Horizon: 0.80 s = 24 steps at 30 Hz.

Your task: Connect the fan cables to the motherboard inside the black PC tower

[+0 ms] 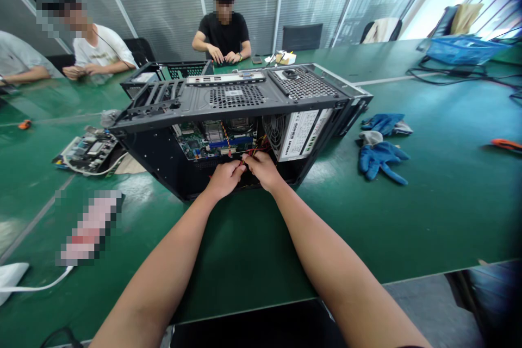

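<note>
A green table (428, 212) fills the view, running far back to where other people sit along its left and far edges; on it, straight ahead, lies an open black computer case (228, 100) on its side, its open face turned toward the person, with the power supply (299, 133) at the right end of the opening and the motherboard (210, 141) to the left of it; a second case (163, 73) stands just behind, at the left; a loose circuit board (87, 152) lies on the table left of the open case, near its corner; a pair of blue gloves (381, 155) rests right of the case, apart from it; both bare arms reach forward into the lower edge of the opening; the left hand (223, 178) and the right hand (264, 169) meet there, fingertips nearly touching, each pinched on a bundle of red and yellow wires (249, 156) that runs from the hands up toward the power supply, inside the case just above its bottom wall.
</note>
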Motion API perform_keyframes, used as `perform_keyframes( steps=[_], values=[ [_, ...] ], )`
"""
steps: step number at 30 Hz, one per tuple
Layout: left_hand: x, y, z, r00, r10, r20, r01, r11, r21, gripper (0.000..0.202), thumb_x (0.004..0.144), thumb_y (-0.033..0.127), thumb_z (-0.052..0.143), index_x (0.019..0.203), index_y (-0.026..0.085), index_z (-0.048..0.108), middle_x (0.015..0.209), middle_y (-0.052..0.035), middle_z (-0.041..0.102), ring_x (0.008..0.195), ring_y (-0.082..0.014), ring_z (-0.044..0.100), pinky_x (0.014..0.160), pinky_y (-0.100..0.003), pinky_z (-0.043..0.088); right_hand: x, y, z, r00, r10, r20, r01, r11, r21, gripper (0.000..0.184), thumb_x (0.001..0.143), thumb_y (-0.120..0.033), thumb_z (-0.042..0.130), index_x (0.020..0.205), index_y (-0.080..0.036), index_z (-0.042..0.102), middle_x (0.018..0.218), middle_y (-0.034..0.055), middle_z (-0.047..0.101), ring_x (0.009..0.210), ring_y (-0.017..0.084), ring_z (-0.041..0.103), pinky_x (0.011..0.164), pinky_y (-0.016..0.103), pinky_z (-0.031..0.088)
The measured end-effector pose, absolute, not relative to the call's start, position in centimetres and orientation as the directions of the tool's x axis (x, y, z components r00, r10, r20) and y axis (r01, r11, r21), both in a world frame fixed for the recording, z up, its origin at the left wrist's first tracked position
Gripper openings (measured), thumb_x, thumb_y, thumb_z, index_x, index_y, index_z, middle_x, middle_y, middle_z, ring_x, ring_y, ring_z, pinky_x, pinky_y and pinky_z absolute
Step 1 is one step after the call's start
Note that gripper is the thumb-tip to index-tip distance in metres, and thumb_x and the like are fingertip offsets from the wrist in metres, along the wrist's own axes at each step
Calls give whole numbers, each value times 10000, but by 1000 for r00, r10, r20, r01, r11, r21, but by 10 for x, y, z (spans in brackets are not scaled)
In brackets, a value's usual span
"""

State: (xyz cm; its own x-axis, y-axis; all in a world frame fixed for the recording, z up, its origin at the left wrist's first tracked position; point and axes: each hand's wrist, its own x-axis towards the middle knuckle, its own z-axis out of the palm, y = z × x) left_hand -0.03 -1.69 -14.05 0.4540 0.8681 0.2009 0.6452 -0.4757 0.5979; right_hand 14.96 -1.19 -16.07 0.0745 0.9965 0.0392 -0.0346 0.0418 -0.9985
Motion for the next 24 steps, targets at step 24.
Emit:
perform_keyframes(
  steps=[24],
  values=[
    [-2, -13, -140, 441, 886, 144, 623, -418, 661, 250, 926, 326, 467, 847, 179, 653, 671, -13, 684, 605, -146, 607, 626, -253, 428, 148, -11, -163, 81, 979, 187, 155, 173, -973, 307, 834, -437, 530, 627, -212, 534, 563, -29, 501, 577, 145, 489, 600, 291, 368]
  ],
)
